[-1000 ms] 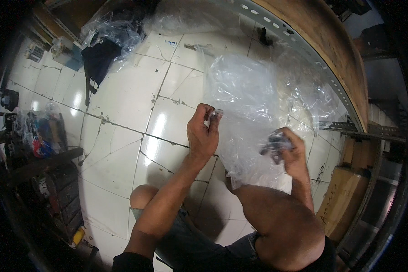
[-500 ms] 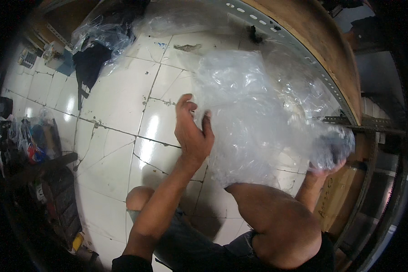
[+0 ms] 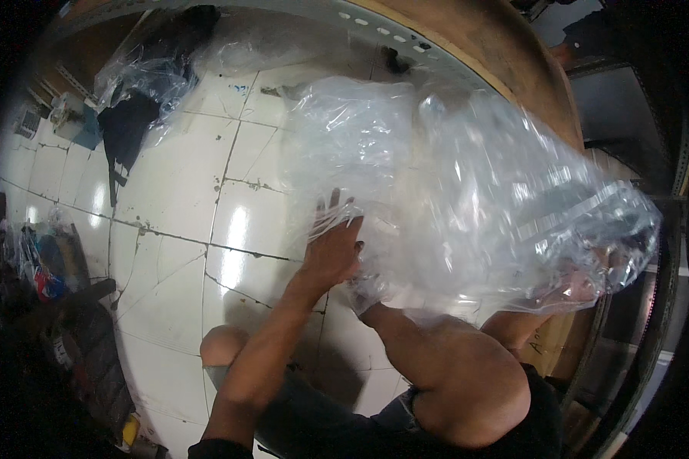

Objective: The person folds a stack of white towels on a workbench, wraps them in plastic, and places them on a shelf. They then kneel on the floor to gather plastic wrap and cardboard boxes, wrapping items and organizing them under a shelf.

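A large clear plastic bag (image 3: 467, 229) is pulled out wide on the right, raised and crinkled. My right hand (image 3: 586, 284) grips its far right end and shows only through the film. Flat on the floor lies more clear plastic sheeting (image 3: 352, 145), which the raised bag partly overlaps. My left hand (image 3: 334, 249) rests at the left edge of that sheeting, fingers stretched out, with thin film creased around them. Whether the bag and the sheeting are one piece I cannot tell.
Cracked white floor tiles (image 3: 161, 283) spread to the left. A perforated metal shelf edge (image 3: 394, 34) with a brown board curves along the upper right. A cardboard box (image 3: 547, 344) sits beside my right knee (image 3: 475, 382). Plastic-wrapped dark cloth (image 3: 130, 122) lies upper left.
My right hand has moved right, drawing the plastic bag out wider. My left hand has come down from above the floor onto the sheeting's edge, its fingers straighter.
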Action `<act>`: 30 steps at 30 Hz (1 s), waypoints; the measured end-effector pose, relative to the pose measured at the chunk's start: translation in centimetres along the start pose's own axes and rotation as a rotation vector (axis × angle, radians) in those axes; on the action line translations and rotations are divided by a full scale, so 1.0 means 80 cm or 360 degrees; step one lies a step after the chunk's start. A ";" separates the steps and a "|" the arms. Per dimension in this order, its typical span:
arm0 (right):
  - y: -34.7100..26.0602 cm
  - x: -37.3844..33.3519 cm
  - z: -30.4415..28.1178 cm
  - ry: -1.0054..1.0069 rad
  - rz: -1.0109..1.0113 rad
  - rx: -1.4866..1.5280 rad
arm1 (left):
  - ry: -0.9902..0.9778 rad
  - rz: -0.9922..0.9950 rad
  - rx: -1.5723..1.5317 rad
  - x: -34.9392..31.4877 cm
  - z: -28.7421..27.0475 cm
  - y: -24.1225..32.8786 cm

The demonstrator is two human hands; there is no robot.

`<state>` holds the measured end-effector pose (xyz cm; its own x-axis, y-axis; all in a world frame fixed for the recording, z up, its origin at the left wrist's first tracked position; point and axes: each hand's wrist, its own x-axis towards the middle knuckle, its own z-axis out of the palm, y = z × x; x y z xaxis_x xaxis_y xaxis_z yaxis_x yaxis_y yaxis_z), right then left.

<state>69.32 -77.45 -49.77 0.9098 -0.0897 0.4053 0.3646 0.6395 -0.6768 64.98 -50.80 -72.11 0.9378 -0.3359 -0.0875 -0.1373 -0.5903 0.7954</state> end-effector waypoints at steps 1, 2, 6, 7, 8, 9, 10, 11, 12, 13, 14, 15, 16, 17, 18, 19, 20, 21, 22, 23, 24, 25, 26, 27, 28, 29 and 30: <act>0.004 0.002 0.001 0.0034 -0.0022 -0.0071 | 0.0012 0.0080 -0.0257 -0.004 -0.009 0.003; 0.009 0.004 0.003 0.0071 -0.0037 -0.0157 | 0.0120 0.0190 -0.0891 -0.005 0.005 -0.003; 0.049 0.010 0.001 0.0264 0.0071 -0.0650 | -0.0084 0.0497 -0.3288 -0.003 -0.020 0.031; 0.058 0.010 0.001 0.0027 0.0309 -0.0523 | -0.0208 0.0448 -0.3783 -0.003 -0.036 0.039; 0.067 0.010 -0.002 -0.0212 0.0543 -0.0392 | 0.0012 0.0251 -0.3443 -0.007 -0.030 0.025; 0.073 0.009 -0.001 -0.0130 0.0509 -0.0532 | 0.0221 0.0071 -0.3093 -0.015 -0.019 0.002; 0.080 0.007 -0.004 -0.0038 0.0482 -0.0675 | 0.0367 -0.0114 -0.2731 -0.020 -0.021 -0.006; 0.083 0.004 -0.003 0.0081 0.0498 -0.0742 | 0.0465 -0.0317 -0.2363 -0.024 -0.022 -0.015; 0.080 -0.002 -0.014 0.0178 0.0435 -0.0742 | 0.0509 -0.0515 -0.1991 -0.025 -0.034 -0.011; 0.078 -0.008 -0.024 0.0275 0.0372 -0.0746 | 0.0540 -0.0697 -0.1613 -0.027 -0.049 -0.004; 0.069 -0.006 -0.036 0.0031 0.0375 -0.0495 | 0.0201 -0.0819 -0.1513 -0.032 -0.071 -0.001; 0.062 -0.008 -0.040 -0.0057 0.0358 -0.0367 | -0.0143 -0.0932 -0.1398 -0.037 -0.099 0.001; 0.055 -0.012 -0.037 -0.0095 0.0324 -0.0301 | -0.0489 -0.1029 -0.1275 -0.042 -0.120 0.003; 0.052 -0.013 -0.034 -0.0145 0.0309 -0.0232 | -0.0642 -0.1033 -0.1562 -0.048 -0.134 0.003; 0.055 -0.013 -0.027 -0.0221 0.0313 -0.0167 | -0.0559 -0.0760 -0.1777 -0.052 -0.136 0.001; 0.059 -0.014 -0.021 -0.0315 0.0336 -0.0095 | -0.0473 -0.0475 -0.1976 -0.057 -0.136 -0.001; 0.065 -0.016 -0.014 -0.0477 0.0402 -0.0006 | -0.0383 -0.0179 -0.2161 -0.063 -0.136 -0.001; 0.079 -0.016 -0.002 -0.0677 0.0492 0.0099 | 0.0046 -0.0059 -0.2031 -0.065 -0.131 0.014; 0.091 -0.020 0.009 -0.0895 0.0588 0.0198 | 0.0175 -0.0073 -0.2104 -0.063 -0.132 0.027; 0.106 -0.021 0.021 -0.1162 0.0704 0.0285 | 0.0308 -0.0086 -0.2176 -0.062 -0.136 0.038; 0.123 -0.025 0.037 -0.1445 0.0822 0.0371 | 0.0435 -0.0095 -0.2244 -0.062 -0.139 0.045; 0.142 -0.027 0.057 -0.1757 0.0939 0.0449 | 0.0658 -0.0045 -0.2279 -0.063 -0.132 0.043; 0.156 -0.030 0.076 -0.2054 0.1061 0.0492 | 0.0789 -0.0143 -0.2187 -0.062 -0.134 0.041; 0.176 -0.036 0.094 -0.2311 0.1137 0.0532 | 0.0959 -0.0254 -0.2065 -0.066 -0.142 0.033; 0.196 -0.038 0.113 -0.2555 0.1185 0.0539 | 0.1178 -0.0281 -0.1926 -0.071 -0.152 0.019; 0.210 -0.039 0.135 -0.2543 0.1078 0.0403 | 0.1419 -0.0345 -0.1766 -0.080 -0.162 -0.002; 0.210 -0.039 0.160 -0.2394 0.0874 0.0111 | 0.1679 -0.0310 -0.1595 -0.090 -0.173 -0.037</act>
<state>70.04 -56.66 -54.54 -0.1071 0.9226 0.3705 0.0274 0.3752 -0.9265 63.01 -36.48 -65.56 0.7688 0.6280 -0.1204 -0.1233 0.3304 0.9358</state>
